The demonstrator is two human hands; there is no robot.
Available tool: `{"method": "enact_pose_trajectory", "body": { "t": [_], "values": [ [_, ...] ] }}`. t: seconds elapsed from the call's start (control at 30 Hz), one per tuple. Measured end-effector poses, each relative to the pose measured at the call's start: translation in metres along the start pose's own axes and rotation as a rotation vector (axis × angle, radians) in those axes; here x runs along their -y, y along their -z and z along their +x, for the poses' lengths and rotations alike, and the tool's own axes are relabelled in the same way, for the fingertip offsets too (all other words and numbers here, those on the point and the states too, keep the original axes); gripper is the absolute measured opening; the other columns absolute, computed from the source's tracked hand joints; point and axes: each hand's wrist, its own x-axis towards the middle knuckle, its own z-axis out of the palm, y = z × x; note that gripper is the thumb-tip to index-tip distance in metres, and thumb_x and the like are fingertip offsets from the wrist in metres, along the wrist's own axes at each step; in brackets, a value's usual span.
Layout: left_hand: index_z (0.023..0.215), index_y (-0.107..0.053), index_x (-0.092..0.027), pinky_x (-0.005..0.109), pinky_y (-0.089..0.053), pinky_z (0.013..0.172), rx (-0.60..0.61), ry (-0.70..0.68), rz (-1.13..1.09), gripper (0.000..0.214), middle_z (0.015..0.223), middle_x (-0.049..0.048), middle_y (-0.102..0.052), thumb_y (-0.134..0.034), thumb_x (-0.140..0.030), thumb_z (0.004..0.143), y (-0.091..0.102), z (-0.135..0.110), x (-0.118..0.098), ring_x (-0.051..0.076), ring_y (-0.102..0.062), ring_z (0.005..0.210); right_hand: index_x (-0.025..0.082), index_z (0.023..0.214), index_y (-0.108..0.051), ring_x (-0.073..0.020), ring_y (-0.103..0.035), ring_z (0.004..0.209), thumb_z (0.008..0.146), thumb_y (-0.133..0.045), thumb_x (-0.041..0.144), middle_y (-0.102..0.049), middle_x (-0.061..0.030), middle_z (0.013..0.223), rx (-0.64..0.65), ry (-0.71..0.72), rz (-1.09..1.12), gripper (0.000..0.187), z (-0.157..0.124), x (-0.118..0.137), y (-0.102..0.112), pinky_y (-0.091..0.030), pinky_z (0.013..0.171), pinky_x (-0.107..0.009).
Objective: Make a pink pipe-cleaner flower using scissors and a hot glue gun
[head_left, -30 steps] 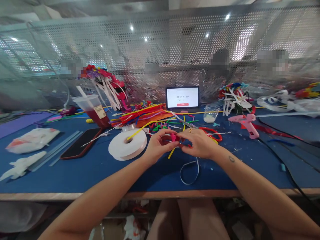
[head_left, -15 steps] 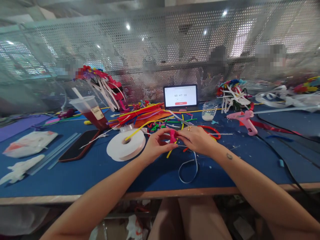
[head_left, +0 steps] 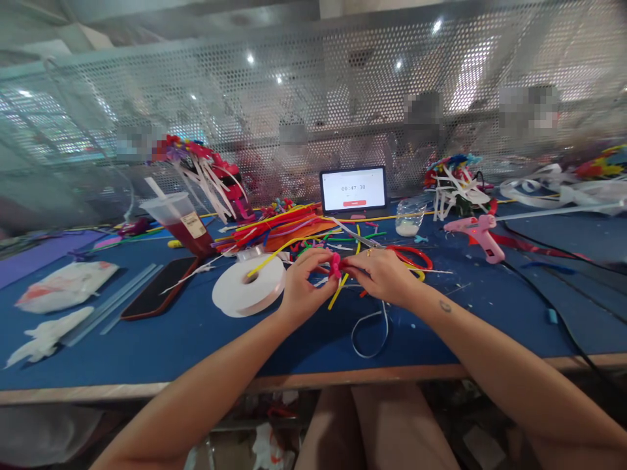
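Between the thumb and fingers of my left hand (head_left: 304,285) is a small pink pipe cleaner shape (head_left: 335,266), pinched upright over the table. My right hand (head_left: 385,274) meets it from the right, thumb and fingertips closed at its edge; the fingertips partly cover that side. A yellow pipe cleaner (head_left: 337,298) lies just below the pink shape. Scissors with red handles (head_left: 427,259) rest behind my right hand, partly hidden by it. Left of my left hand is a white ribbon spool (head_left: 228,300) with a yellow stem in its hole. A thin ribbon loop (head_left: 353,338) lies in front.
Bundled pipe cleaners (head_left: 284,225) lie behind my hands, near a screen (head_left: 353,189) showing a timer. At left stand a cup of red drink (head_left: 183,228) and a dark phone (head_left: 159,290). A pink glue gun (head_left: 482,236) with a trailing cord lies at right.
The pink shape has turned a little between my fingers and looks narrower. My right fingertips have shifted slightly along it, and the view has moved a bit.
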Motion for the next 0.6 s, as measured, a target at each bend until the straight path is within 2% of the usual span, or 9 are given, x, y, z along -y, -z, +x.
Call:
{"method": "enact_pose_trajectory", "body": {
  "t": [0.17, 0.4, 0.6],
  "values": [
    [0.090, -0.065, -0.018, 0.025, -0.054, 0.065, 0.002, -0.025, 0.063, 0.019, 0.095, 0.0067, -0.064, -0.063, -0.018, 0.071, 0.0005, -0.0004, 0.0029, 0.016, -0.060, 0.083, 0.017, 0.089, -0.065, -0.0152, -0.059, 0.069, 0.092, -0.038, 0.026, -0.068, -0.0057, 0.075, 0.003, 0.012, -0.009, 0.028, -0.0001, 0.0020, 0.0006, -0.038, 0.063, -0.026],
    [0.087, -0.065, -0.019, 0.023, -0.053, 0.063, -0.018, -0.027, -0.020, 0.018, 0.094, 0.0059, -0.061, -0.066, -0.020, 0.070, -0.0002, -0.0003, 0.0046, 0.015, -0.058, 0.083, 0.017, 0.087, -0.064, -0.0159, -0.060, 0.071, 0.092, -0.037, 0.025, -0.068, -0.0061, 0.078, 0.001, 0.026, -0.044, 0.028, -0.0005, 0.0025, -0.0004, -0.039, 0.065, -0.027],
    [0.085, -0.064, -0.019, 0.024, -0.053, 0.064, 0.019, 0.023, -0.108, 0.013, 0.094, 0.0060, -0.059, -0.065, -0.022, 0.072, -0.0009, -0.0001, 0.0050, 0.015, -0.057, 0.085, 0.017, 0.086, -0.063, -0.0167, -0.060, 0.074, 0.091, -0.039, 0.023, -0.068, -0.0058, 0.079, 0.021, 0.042, -0.079, 0.025, -0.0005, 0.0031, -0.0006, -0.039, 0.067, -0.027]
  ]
}}
